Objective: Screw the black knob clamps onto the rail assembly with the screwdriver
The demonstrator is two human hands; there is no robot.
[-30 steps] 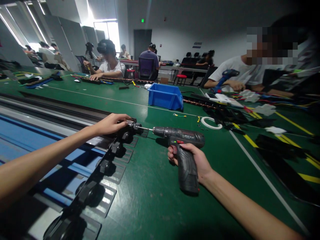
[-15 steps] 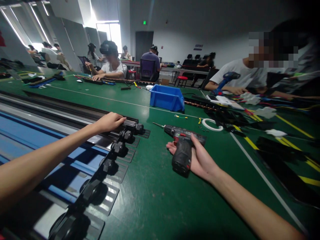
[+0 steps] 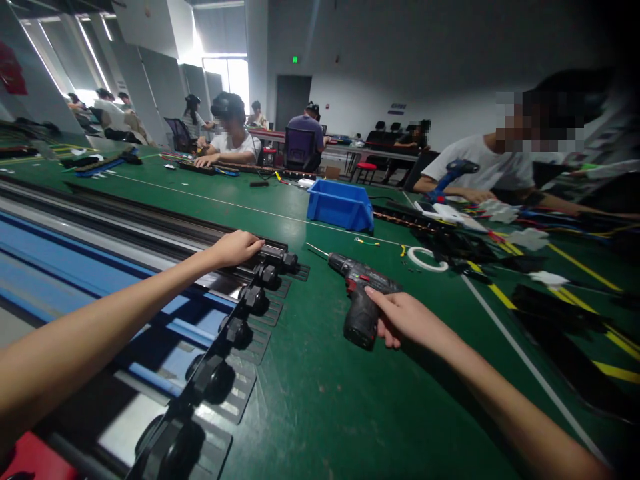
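My right hand (image 3: 395,313) is at the handle of a black and red cordless drill (image 3: 363,303), thumb on its side and fingers curled at the back of the grip. The drill lies low over the green table, its long thin bit pointing to the far left. My left hand (image 3: 237,248) is closed over the end of the farthest metal rail (image 3: 273,255), its fingertips partly hidden. Along the ends of the row of rails sit several black knob-like fittings (image 3: 255,299) with slotted black plates (image 3: 270,312) beside them.
Beyond the drill stand a blue bin (image 3: 340,205) and a white ring-shaped strip (image 3: 427,259). A blue drill (image 3: 453,177) stands near a co-worker (image 3: 493,167) on the right. Black parts (image 3: 560,320) and yellow tape lines lie at right; other people sit farther back.
My right hand has shifted on the drill handle: its fingers no longer stick out on the left and now curl at the right. The view has tilted slightly; my left hand stays on the rail.
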